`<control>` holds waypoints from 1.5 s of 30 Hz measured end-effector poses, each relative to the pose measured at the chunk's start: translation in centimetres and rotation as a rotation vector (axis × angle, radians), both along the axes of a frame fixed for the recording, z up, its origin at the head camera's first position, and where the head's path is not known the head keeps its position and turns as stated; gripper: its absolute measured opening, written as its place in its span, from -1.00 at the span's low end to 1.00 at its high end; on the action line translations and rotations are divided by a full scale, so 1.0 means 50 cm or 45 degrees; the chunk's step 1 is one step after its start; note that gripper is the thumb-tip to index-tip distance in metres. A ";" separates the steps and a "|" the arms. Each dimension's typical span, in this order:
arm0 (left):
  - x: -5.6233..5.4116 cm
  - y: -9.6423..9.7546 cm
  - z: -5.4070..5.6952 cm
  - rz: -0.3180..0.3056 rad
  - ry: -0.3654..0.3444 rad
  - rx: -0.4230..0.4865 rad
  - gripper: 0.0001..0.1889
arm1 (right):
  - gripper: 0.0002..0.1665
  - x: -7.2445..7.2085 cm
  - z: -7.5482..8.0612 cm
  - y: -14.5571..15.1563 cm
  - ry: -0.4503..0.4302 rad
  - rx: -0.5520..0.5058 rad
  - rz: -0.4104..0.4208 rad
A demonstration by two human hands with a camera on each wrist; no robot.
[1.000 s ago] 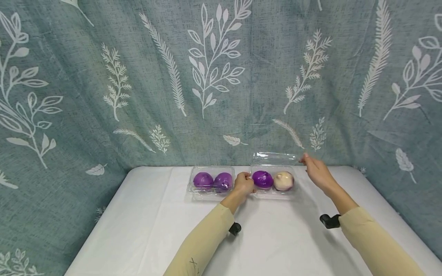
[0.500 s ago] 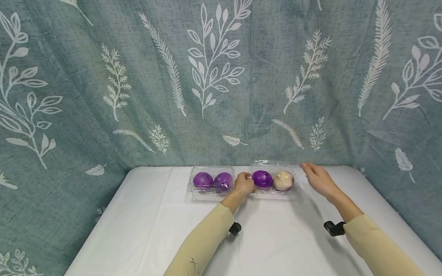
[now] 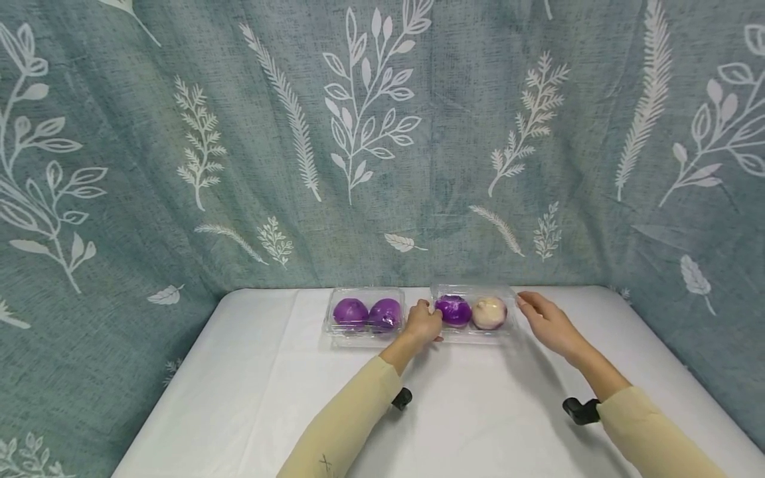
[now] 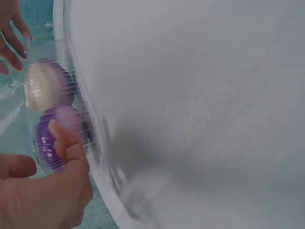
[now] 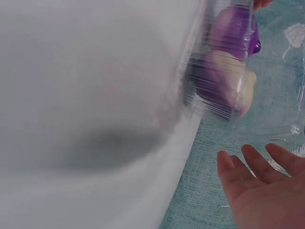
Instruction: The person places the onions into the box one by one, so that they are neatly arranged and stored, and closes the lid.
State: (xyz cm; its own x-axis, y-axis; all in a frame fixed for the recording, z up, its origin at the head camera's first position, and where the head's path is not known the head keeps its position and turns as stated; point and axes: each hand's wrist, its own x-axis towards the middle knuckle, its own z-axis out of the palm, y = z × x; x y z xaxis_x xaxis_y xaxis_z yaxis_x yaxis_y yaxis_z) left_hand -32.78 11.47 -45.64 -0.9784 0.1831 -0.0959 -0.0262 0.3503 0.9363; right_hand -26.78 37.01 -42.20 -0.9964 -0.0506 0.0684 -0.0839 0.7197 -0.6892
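Note:
An oblong clear plastic container (image 3: 472, 337) stands near the table's far edge. Inside lie a shiny purple onion (image 3: 453, 311) and a cream-and-purple bulb (image 3: 489, 313). Its clear lid (image 5: 281, 102) is folded back on the curtain side in the right wrist view. My left hand (image 3: 423, 324) holds the container's left end, thumb and bent fingers on either side of it. My right hand (image 3: 552, 330) is beside the lid's right corner, its fingers (image 5: 257, 164) spread and nearly straight. In the right wrist view, the fingertips look slightly apart from the plastic.
A second clear container (image 3: 366, 292) stands just left of my left hand. Two purple onions (image 3: 351, 312) lie in it, and its plastic seems to cover them. A white cloth covers the table (image 3: 335, 405). A patterned curtain (image 3: 370, 226) hangs directly behind the far edge.
The lid has gone from standing up behind the container to lower down. My right hand has let go of the lid's corner and moved lower. My left hand has hardly moved.

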 end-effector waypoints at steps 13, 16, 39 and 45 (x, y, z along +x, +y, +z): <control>0.050 -0.054 0.000 -0.213 -0.107 0.001 -0.23 | -0.24 0.019 -0.041 0.005 0.005 0.027 -0.030; 0.056 -0.058 -0.007 -0.228 -0.139 0.130 -0.23 | -0.26 0.019 -0.048 0.006 -0.003 0.026 -0.033; 0.058 -0.028 -0.045 -0.070 -0.135 0.657 -0.69 | -0.41 0.008 -0.072 -0.001 -0.194 -0.596 -0.012; 0.053 -0.022 -0.038 -0.075 -0.136 0.667 -0.65 | -0.39 0.001 -0.058 -0.002 -0.196 -0.583 -0.035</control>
State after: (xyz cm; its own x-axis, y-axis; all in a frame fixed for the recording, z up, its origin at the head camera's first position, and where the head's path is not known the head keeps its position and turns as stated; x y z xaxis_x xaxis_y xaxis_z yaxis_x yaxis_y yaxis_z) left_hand -30.15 10.39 -47.54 -0.9549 0.2872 -0.0754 -0.1252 -0.1590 0.9793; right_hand -26.73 36.93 -45.08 -0.9972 -0.0230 -0.0711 0.0590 0.3398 -0.9387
